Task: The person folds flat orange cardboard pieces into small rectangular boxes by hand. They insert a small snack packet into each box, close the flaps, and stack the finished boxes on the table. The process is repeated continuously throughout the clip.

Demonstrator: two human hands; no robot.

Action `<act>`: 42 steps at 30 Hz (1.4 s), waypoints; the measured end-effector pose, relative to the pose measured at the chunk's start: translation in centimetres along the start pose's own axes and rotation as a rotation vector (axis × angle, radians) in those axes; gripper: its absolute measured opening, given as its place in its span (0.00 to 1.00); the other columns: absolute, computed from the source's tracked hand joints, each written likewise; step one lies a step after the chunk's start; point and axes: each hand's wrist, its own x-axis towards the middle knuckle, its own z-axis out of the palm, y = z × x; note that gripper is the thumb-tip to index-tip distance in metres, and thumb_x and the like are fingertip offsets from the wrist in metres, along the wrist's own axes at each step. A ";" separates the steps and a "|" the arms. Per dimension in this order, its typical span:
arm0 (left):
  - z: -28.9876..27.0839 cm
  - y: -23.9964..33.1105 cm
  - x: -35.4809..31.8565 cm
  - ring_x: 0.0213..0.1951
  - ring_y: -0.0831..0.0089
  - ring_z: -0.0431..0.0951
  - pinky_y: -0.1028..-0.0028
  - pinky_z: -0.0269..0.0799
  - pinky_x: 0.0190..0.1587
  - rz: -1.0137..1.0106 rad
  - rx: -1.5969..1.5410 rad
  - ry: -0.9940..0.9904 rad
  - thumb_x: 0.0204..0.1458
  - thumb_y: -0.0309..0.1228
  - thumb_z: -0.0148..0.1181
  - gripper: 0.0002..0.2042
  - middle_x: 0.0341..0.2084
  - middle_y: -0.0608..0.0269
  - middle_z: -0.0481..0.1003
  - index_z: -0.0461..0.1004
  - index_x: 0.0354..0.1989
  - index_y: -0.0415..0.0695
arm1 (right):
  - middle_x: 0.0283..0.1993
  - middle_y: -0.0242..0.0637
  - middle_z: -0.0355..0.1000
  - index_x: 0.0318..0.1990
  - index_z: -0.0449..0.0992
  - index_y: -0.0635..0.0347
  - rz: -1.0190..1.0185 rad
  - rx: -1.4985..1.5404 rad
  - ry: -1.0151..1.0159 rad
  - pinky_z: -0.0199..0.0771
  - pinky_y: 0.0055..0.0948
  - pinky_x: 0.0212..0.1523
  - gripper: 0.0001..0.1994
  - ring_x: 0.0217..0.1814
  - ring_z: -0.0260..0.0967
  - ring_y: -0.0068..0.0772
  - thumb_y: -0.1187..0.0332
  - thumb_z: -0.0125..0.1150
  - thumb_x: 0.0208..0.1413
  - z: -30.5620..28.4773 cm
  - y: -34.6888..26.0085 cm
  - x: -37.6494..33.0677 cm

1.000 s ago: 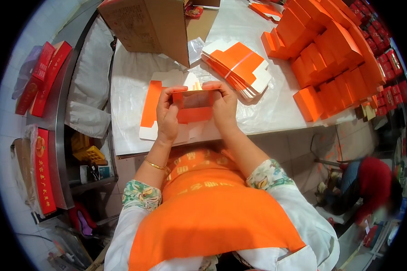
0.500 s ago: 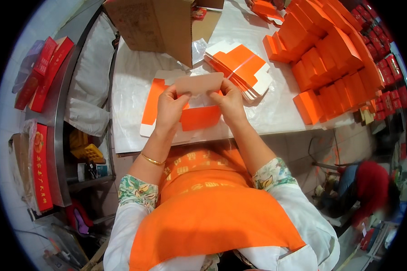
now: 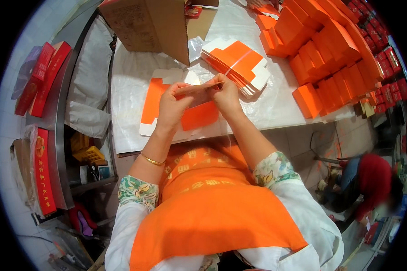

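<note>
Between my hands, over the near part of the table, is a small orange carton point(image 3: 200, 116) with its flap point(image 3: 199, 87) up on the far side. My left hand point(image 3: 172, 108) pinches the flap's left end, with the thumb on the near side. The right hand point(image 3: 226, 98) grips the flap's right end, fingers bent around its edge. The carton's inside is mostly hidden by the hands and flap. Beneath and to the left lies a flat orange-and-white carton blank point(image 3: 151, 100). Just beyond my right hand is a banded stack of carton blanks point(image 3: 237, 63).
An open brown cardboard box point(image 3: 144, 27) stands at the table's far left. Rows of orange cartons point(image 3: 321, 63) are piled at the right. Another person's hand point(image 3: 257, 4) shows at the far edge. A person in red point(image 3: 373, 180) bends low at the right.
The carton's flap has tipped from facing me broadly to nearly edge-on. My hands keep their hold, with fingers curled further over it. The view has shifted slightly.
</note>
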 end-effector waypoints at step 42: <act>-2.1 -0.6 -0.5 0.39 0.82 0.74 0.79 0.70 0.40 0.097 -0.092 -0.184 0.58 0.19 0.53 0.08 0.40 0.68 0.78 0.79 0.39 0.42 | 0.42 0.30 0.75 0.40 0.78 0.64 -0.079 0.092 -0.372 0.71 0.24 0.49 0.09 0.47 0.71 0.22 0.80 0.58 0.50 -3.1 -0.7 -1.8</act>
